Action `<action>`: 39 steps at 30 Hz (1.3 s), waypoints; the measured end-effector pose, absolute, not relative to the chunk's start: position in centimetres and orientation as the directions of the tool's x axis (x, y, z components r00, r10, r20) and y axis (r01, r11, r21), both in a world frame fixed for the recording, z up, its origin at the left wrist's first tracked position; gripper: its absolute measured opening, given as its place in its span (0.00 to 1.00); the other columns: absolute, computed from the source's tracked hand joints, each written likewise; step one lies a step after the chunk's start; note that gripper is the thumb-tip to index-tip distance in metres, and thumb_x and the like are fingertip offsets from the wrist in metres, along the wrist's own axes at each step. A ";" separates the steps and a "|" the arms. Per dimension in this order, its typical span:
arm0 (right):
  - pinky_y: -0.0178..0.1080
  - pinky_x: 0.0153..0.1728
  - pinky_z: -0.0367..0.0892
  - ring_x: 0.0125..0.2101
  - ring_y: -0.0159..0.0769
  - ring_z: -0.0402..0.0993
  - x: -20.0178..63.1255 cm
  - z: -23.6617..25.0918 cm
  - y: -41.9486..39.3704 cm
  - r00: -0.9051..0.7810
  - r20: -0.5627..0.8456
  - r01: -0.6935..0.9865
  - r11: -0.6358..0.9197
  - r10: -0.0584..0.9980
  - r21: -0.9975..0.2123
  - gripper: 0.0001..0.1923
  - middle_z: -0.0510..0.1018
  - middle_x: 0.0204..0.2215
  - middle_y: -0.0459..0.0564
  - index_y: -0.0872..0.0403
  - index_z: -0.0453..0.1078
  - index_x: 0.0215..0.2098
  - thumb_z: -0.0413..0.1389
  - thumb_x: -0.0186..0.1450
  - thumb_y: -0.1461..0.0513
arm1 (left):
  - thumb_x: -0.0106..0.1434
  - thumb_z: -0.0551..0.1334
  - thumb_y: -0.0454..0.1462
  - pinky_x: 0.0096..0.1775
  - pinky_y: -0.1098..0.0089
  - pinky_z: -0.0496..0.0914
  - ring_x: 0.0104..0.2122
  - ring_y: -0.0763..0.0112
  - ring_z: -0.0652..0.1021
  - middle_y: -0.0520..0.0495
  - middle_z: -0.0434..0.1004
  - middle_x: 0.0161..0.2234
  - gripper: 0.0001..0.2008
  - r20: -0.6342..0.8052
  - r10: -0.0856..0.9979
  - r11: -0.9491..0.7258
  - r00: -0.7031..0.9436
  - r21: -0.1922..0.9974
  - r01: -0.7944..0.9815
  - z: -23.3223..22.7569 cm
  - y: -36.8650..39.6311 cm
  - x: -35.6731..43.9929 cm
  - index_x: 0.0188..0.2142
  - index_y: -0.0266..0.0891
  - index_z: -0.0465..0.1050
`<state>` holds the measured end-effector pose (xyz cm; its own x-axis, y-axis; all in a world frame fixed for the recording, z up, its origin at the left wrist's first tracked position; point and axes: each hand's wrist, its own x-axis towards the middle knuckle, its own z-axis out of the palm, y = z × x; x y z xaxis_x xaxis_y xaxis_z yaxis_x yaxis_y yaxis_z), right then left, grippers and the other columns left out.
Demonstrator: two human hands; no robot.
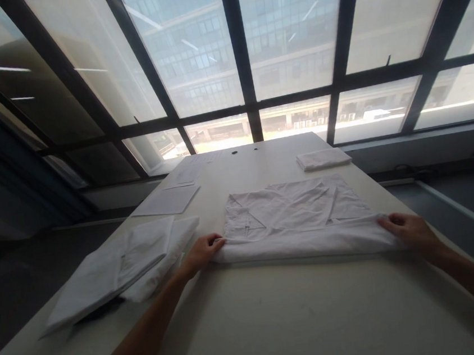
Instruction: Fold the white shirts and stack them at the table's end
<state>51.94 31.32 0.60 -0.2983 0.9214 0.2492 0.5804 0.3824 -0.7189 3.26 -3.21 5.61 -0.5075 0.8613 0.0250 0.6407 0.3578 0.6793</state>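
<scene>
A white, partly folded cotton garment (298, 219) lies flat in the middle of the pale rectangular table (277, 320), its near edge doubled over into a thick fold. The left hand (202, 253) pinches the left end of that fold, fingers curled closed on the cloth. The right hand (409, 230) grips the right end likewise, closed on the fabric.

Assessment: the fold looks even but slightly bowed at the centre. Both hands should keep equal tension along the edge and hold the corners square to the garment's sides, so the layers stay aligned without creasing.

Surface: a loose pile of white cloth (119, 269) rests to the left, overhanging the table edge. A small folded white stack (323, 159) sits at the far right, well apart. Flat white sheets (167, 200) lie at the far left.

Room: large dark-framed windows (241, 58) face an office building; daylight is strong.
</scene>
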 end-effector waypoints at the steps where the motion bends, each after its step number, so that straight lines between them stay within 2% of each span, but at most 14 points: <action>1: 0.37 0.23 0.63 0.22 0.40 0.73 51.8 0.4 31.7 -0.316 0.240 0.589 0.389 0.918 -0.709 0.25 0.77 0.19 0.48 0.53 0.75 0.21 0.59 0.54 0.40 | 0.60 0.61 0.56 0.36 0.70 0.68 0.34 0.61 0.78 0.48 0.81 0.32 0.23 0.023 0.853 0.372 -0.522 0.673 0.639 5.5 -3.1 3.2 0.35 0.38 0.81; 3: 0.37 0.23 0.62 0.22 0.40 0.73 51.5 0.0 32.2 -0.340 0.210 0.583 0.381 0.917 -0.718 0.26 0.76 0.19 0.48 0.53 0.74 0.21 0.59 0.54 0.40 | 0.59 0.61 0.56 0.34 0.70 0.67 0.33 0.62 0.77 0.49 0.80 0.30 0.24 0.023 0.841 0.392 -0.541 0.664 0.637 5.2 -3.1 3.1 0.32 0.37 0.80; 6: 0.38 0.26 0.63 0.24 0.41 0.74 51.0 -0.3 32.5 -0.313 0.255 0.574 0.395 0.915 -0.717 0.25 0.77 0.20 0.49 0.53 0.74 0.23 0.59 0.56 0.40 | 0.59 0.60 0.56 0.32 0.70 0.65 0.31 0.63 0.76 0.49 0.79 0.27 0.24 0.027 0.842 0.396 -0.539 0.649 0.650 4.9 -3.2 2.8 0.30 0.37 0.79; 12: 0.40 0.29 0.64 0.27 0.44 0.76 50.0 -1.1 33.0 -0.278 0.292 0.586 0.402 0.915 -0.704 0.25 0.79 0.23 0.51 0.53 0.74 0.28 0.56 0.58 0.41 | 0.60 0.58 0.56 0.34 0.69 0.66 0.31 0.62 0.76 0.48 0.79 0.27 0.23 0.080 0.841 0.387 -0.535 0.602 0.698 4.5 -3.1 2.8 0.32 0.39 0.77; 14: 0.40 0.29 0.63 0.27 0.44 0.76 50.0 -1.3 33.1 -0.283 0.290 0.631 0.405 0.914 -0.662 0.23 0.80 0.24 0.52 0.53 0.75 0.30 0.55 0.60 0.42 | 0.61 0.57 0.57 0.35 0.68 0.67 0.31 0.61 0.77 0.48 0.79 0.28 0.24 0.079 0.838 0.401 -0.540 0.584 0.706 4.4 -3.0 3.0 0.32 0.39 0.76; 20: 0.39 0.27 0.55 0.29 0.44 0.75 49.8 -1.5 32.4 -0.279 0.276 0.823 0.377 0.920 -0.426 0.16 0.81 0.28 0.50 0.49 0.75 0.37 0.54 0.63 0.48 | 0.63 0.55 0.55 0.35 0.68 0.66 0.32 0.60 0.78 0.47 0.79 0.29 0.22 0.058 0.827 0.478 -0.559 0.450 0.754 3.7 -3.3 3.4 0.35 0.40 0.76; 22: 0.39 0.27 0.56 0.29 0.43 0.75 49.8 -1.6 32.5 -0.273 0.293 0.812 0.383 0.916 -0.441 0.16 0.80 0.28 0.49 0.49 0.75 0.40 0.55 0.63 0.48 | 0.64 0.54 0.54 0.35 0.67 0.66 0.32 0.60 0.79 0.47 0.79 0.30 0.22 0.041 0.831 0.495 -0.555 0.400 0.771 3.4 -3.5 3.4 0.37 0.40 0.75; 24: 0.38 0.28 0.58 0.29 0.43 0.76 49.8 -1.7 32.9 -0.265 0.330 0.759 0.407 0.906 -0.509 0.18 0.80 0.27 0.49 0.50 0.74 0.44 0.56 0.62 0.48 | 0.66 0.53 0.53 0.36 0.66 0.67 0.33 0.59 0.79 0.47 0.78 0.30 0.21 0.050 0.831 0.501 -0.554 0.365 0.784 3.1 -3.7 3.5 0.39 0.40 0.75; 27: 0.39 0.30 0.62 0.28 0.42 0.75 49.8 -2.1 33.6 -0.231 0.376 0.666 0.428 0.897 -0.612 0.22 0.78 0.25 0.48 0.53 0.73 0.45 0.57 0.61 0.47 | 0.66 0.54 0.47 0.42 0.62 0.71 0.38 0.55 0.79 0.42 0.78 0.37 0.20 0.207 0.820 0.474 -0.534 0.279 0.835 3.1 -3.7 4.1 0.47 0.37 0.74; 29: 0.39 0.31 0.63 0.27 0.42 0.75 49.9 -2.4 34.0 -0.217 0.395 0.636 0.436 0.893 -0.636 0.22 0.78 0.24 0.48 0.54 0.73 0.44 0.57 0.61 0.47 | 0.66 0.55 0.43 0.48 0.57 0.71 0.45 0.52 0.78 0.37 0.77 0.44 0.19 0.348 0.817 0.422 -0.459 0.180 0.889 3.5 -3.2 5.0 0.51 0.36 0.73; 31: 0.40 0.32 0.63 0.28 0.42 0.75 49.9 -2.6 34.4 -0.221 0.397 0.639 0.440 0.891 -0.631 0.22 0.78 0.24 0.48 0.53 0.73 0.45 0.57 0.61 0.47 | 0.68 0.54 0.41 0.53 0.53 0.70 0.50 0.51 0.76 0.36 0.76 0.50 0.18 0.416 0.840 0.335 -0.348 0.108 0.936 4.2 -2.2 6.3 0.53 0.37 0.73; 35: 0.42 0.34 0.67 0.29 0.43 0.75 50.1 -2.1 34.9 -0.221 0.418 0.665 0.450 0.881 -0.597 0.23 0.80 0.31 0.53 0.55 0.72 0.49 0.54 0.64 0.48 | 0.72 0.54 0.41 0.59 0.53 0.67 0.58 0.54 0.72 0.40 0.73 0.58 0.17 0.366 0.927 0.042 -0.079 0.107 0.993 4.8 0.8 11.0 0.56 0.41 0.71; 37: 0.46 0.41 0.70 0.35 0.46 0.76 49.8 -1.3 34.4 -0.181 0.541 0.670 0.505 0.821 -0.544 0.23 0.80 0.38 0.59 0.58 0.72 0.49 0.49 0.68 0.49 | 0.74 0.53 0.40 0.62 0.53 0.63 0.63 0.57 0.69 0.40 0.70 0.62 0.19 0.331 0.942 -0.091 0.046 0.122 0.988 4.5 2.6 14.2 0.60 0.41 0.69; 39: 0.51 0.51 0.67 0.45 0.50 0.75 48.6 -0.3 32.5 -0.195 0.665 0.661 0.597 0.721 -0.454 0.23 0.78 0.45 0.63 0.59 0.72 0.50 0.45 0.71 0.52 | 0.75 0.50 0.39 0.65 0.54 0.60 0.66 0.59 0.64 0.41 0.66 0.66 0.21 0.317 0.937 -0.196 0.148 0.124 0.973 3.8 4.2 17.7 0.64 0.40 0.64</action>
<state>48.58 32.54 -0.28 -0.1951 0.7210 0.6650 0.6614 0.5973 -0.4536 17.71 4.18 3.85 0.1480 0.9369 0.3169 0.9727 -0.1957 0.1243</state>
